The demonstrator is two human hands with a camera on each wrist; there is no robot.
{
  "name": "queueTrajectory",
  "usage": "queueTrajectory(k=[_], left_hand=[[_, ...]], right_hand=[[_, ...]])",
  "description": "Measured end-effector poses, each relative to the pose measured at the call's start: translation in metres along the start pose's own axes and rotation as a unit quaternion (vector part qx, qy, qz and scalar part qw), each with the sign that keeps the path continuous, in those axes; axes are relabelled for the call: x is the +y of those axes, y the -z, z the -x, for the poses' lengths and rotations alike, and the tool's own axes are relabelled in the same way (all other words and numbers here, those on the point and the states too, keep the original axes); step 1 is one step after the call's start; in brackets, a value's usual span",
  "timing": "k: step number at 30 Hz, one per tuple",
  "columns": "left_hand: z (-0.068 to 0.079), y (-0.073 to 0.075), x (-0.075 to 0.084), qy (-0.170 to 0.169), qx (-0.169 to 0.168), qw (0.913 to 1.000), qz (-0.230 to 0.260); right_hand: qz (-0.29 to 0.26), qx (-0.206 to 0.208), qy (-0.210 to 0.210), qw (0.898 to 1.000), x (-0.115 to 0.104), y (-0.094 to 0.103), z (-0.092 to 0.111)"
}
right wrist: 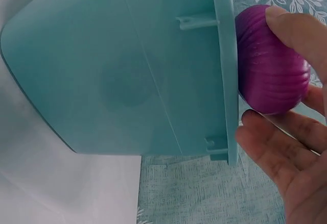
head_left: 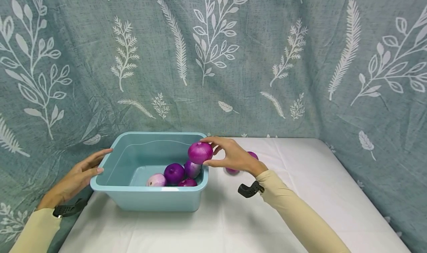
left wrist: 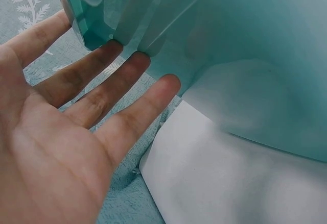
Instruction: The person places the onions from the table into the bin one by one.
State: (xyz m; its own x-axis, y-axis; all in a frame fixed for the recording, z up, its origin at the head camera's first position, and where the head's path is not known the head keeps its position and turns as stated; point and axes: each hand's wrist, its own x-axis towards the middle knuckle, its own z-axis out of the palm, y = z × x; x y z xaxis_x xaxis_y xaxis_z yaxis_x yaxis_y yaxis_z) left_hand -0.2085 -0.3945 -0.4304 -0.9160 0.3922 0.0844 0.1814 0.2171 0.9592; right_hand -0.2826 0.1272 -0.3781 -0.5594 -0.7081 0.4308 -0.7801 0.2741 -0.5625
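Observation:
My right hand [head_left: 233,154] pinches a purple-red onion [head_left: 200,153] between thumb and fingers, over the right rim of a light blue plastic bin [head_left: 160,199]. Seen from the right wrist, the onion [right wrist: 273,60] overlaps the bin's rim [right wrist: 228,71]. Inside the bin, toward its front right, lie a pale pinkish onion [head_left: 156,180], a dark purple onion [head_left: 174,173] and a couple more. On the other side, my left hand [head_left: 75,178] rests at the bin's left edge. Its fingers [left wrist: 117,96] stretch out nearly straight against the outer wall in the left wrist view.
Right of the bin, partly hidden behind my right hand and wrist, more purple onions [head_left: 231,171] lie on the white-covered table [head_left: 293,193]. A blue-green leaf-patterned cloth [head_left: 250,78] hangs close behind the table and along its sides.

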Motion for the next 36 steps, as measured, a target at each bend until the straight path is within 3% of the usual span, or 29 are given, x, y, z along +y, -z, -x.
queueTrajectory(k=[9, 18, 29, 36], left_hand=[[0.0, -0.001, -0.001, -0.008, 0.001, 1.0, 0.001], [0.0, -0.001, -0.001, -0.002, 0.002, 1.0, -0.002], [0.0, -0.002, 0.001, -0.001, 0.004, 1.0, -0.002], [0.0, -0.001, 0.001, 0.002, 0.004, 1.0, -0.003]], right_hand=[[0.014, 0.002, 0.018, 1.0, 0.004, 0.0, 0.004], [0.054, 0.028, -0.051, 0.997, 0.029, 0.016, 0.031], [0.096, 0.05, -0.143, 0.984, 0.087, 0.039, 0.077], [0.11, 0.04, -0.19, 0.975, 0.122, 0.043, 0.101]])
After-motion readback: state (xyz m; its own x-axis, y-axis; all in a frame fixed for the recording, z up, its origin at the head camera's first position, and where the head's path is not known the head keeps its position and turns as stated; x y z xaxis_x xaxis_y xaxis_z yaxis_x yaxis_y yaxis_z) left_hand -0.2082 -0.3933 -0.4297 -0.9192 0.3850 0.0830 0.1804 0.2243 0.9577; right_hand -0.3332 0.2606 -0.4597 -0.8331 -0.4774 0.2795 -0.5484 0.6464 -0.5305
